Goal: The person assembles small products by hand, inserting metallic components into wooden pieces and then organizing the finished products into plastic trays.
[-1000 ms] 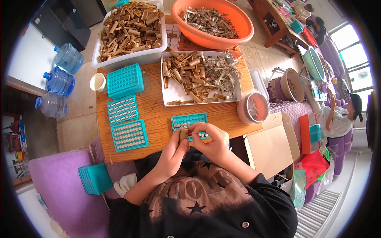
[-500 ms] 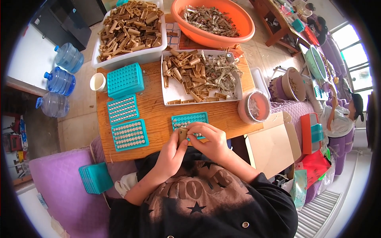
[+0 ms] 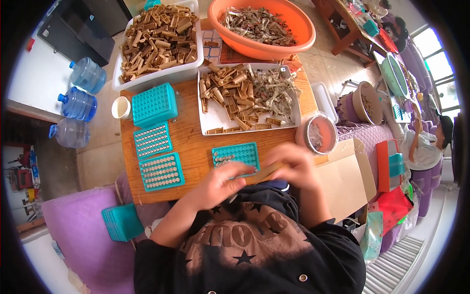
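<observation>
A long tan plastic casing [image 3: 266, 172], smeared by motion, lies between my two hands above the table's near edge. My left hand [image 3: 219, 186] is closed at its left end, thumb and fingers pinching. Something small and thin, too blurred to name, pokes out below that hand. My right hand [image 3: 295, 166], also blurred, has its fingers closed around the casing's right end. Just beyond my hands lies a teal tray [image 3: 248, 148] with rows of round holes, its lower left holding several small silvery round pieces. My left fingers partly cover its near edge.
A white box [image 3: 210, 117] holds tan casings and clear-wrapped parts. Behind stand a white bin [image 3: 198, 54] of casings and an orange basin [image 3: 307, 36]. Teal trays [image 3: 182, 179] of silvery pieces lie left; a pink-rimmed tub [image 3: 334, 139] stands right. Another person [image 3: 423, 147] sits at far right.
My hands have moved apart, the right one going rightward. The small casing held upright between them now shows as a longer, tilted tan shape. More of the teal tray is uncovered.
</observation>
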{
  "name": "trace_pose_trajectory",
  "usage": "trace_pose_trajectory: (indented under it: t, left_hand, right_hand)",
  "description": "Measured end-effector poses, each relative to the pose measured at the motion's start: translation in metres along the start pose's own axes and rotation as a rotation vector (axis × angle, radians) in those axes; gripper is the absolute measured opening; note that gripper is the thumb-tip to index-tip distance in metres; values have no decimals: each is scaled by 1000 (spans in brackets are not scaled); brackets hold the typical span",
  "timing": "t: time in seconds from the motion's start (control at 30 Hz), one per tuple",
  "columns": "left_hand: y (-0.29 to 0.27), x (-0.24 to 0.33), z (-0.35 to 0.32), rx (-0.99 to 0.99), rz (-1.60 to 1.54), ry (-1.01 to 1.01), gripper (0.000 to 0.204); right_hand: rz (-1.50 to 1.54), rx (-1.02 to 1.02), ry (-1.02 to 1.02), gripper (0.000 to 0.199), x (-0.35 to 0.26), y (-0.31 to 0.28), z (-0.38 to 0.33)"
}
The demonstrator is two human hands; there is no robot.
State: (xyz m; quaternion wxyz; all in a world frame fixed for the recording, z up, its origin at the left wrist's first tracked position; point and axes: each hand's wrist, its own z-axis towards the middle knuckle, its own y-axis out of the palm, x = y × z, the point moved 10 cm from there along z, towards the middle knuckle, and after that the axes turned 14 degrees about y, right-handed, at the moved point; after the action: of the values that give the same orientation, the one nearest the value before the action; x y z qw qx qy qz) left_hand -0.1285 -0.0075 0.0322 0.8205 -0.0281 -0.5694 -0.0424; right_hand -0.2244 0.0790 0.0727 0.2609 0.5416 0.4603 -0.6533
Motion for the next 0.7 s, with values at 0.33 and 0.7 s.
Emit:
trace_pose_trajectory:
  t: [0.33,0.7]
  left_hand:
    - [-112,-100,53,-307,1084,-417,20]
    - [-113,-25,46,87,1213,48,16]
  right_hand:
    - [459,1044,485,27,289,-280,-110]
    - [156,1002,717,34,305,-297,-83]
